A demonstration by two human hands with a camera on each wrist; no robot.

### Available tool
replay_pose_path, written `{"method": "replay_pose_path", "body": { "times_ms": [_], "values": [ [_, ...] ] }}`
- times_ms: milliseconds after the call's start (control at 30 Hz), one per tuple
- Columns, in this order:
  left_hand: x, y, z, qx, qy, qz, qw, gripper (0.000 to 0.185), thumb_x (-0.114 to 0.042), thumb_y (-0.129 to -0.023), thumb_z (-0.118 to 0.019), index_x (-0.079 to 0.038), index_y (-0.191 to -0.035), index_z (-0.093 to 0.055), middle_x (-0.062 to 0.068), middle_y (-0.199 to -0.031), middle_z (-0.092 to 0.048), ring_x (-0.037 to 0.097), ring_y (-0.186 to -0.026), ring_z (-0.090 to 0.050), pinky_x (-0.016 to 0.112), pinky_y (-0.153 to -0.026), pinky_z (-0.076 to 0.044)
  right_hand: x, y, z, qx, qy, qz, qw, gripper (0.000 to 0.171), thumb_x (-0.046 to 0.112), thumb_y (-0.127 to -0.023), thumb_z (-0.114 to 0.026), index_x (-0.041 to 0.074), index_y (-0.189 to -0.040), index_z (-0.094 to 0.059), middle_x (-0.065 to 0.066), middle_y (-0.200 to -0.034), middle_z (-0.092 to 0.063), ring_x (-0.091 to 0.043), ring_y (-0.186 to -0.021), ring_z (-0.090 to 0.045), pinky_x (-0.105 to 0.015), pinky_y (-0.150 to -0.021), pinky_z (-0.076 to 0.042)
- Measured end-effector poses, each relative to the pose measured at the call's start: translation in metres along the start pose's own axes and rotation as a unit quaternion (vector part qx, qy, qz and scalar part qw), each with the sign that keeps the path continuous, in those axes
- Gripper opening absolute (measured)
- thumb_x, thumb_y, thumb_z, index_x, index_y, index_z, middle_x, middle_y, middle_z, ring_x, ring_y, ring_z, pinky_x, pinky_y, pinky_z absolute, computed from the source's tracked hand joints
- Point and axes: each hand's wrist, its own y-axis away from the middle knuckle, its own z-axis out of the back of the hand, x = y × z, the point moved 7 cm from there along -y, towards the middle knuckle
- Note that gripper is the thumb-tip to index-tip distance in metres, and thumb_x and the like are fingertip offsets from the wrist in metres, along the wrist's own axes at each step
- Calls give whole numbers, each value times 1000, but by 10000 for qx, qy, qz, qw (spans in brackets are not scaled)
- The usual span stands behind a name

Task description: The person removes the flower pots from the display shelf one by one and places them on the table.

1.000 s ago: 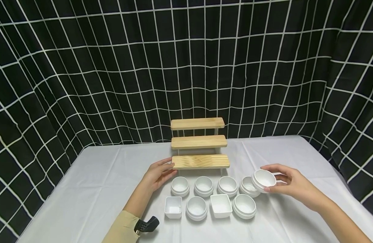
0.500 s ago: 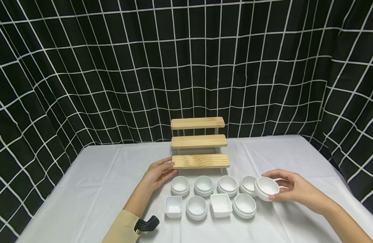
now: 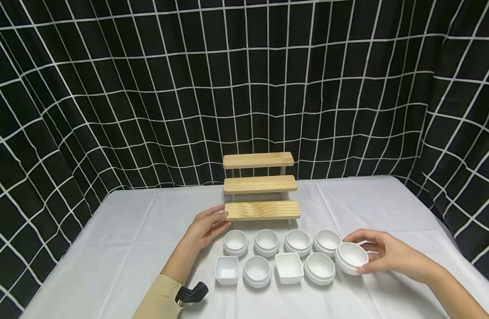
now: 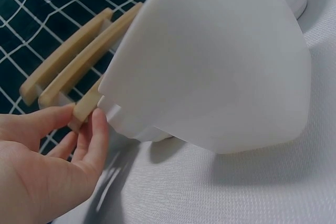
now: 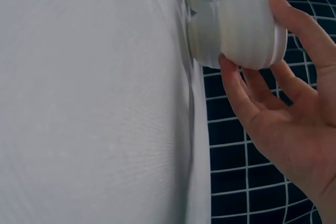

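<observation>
My left hand (image 3: 206, 228) pinches the left end of the lowest board of a three-tier wooden display stand (image 3: 262, 210), thumb and fingers on either side of the board in the left wrist view. At the right, my right hand (image 3: 388, 254) grips a round white bowl (image 3: 353, 256) between thumb and fingers. That bowl is at the right end of the group, close to another round bowl (image 3: 328, 241); whether its base touches the table cannot be told. The right wrist view shows the gripped bowl (image 5: 249, 27) from the side, with the fingers around it.
Several white bowls stand in two rows before the stand, including a small square bowl (image 3: 227, 270), a larger square bowl (image 3: 289, 268) and a round bowl (image 3: 320, 268). A white cloth (image 3: 129, 257) covers the table. Dark grid-patterned curtains (image 3: 188, 88) hang behind and beside it.
My right hand has moved the round bowl down, toward me and slightly right, uncovering more of the bowl behind it. The left hand stays on the stand's lowest board.
</observation>
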Motion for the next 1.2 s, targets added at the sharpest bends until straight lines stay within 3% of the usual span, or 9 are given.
{"method": "replay_pose_path", "body": {
  "times_ms": [300, 767, 1200],
  "values": [
    [0, -1, -1, 17, -25, -19, 10000, 49, 9, -103, -57, 11, -151, -47, 30, -134, -56, 17, -92, -70, 29, -95, -65, -7, 2, -2, 361, -103, -7, 9993, 50, -7, -89, -77, -1, -135, -58, 9, -128, -66, -19, -104, -74, -32, -83, -67],
    [0, -1, 1, -5, -73, 4, 10000, 49, 9, -103, -58, 10, -151, -48, 32, -138, -54, 17, -92, -70, 29, -95, -65, -11, 1, -4, 495, 49, 88, 9987, 52, -6, -86, -80, -3, -132, -58, 13, -131, -62, -11, -108, -70, -29, -86, -66],
    [0, -1, 0, 22, -68, -21, 10000, 49, 10, -103, -56, 11, -151, -48, 30, -134, -56, 16, -91, -70, 29, -93, -66, -16, 3, -5, 748, -245, -55, 9969, 51, -9, -88, -77, -1, -134, -58, 14, -132, -62, -16, -105, -72, -28, -84, -66]
  ]
}}
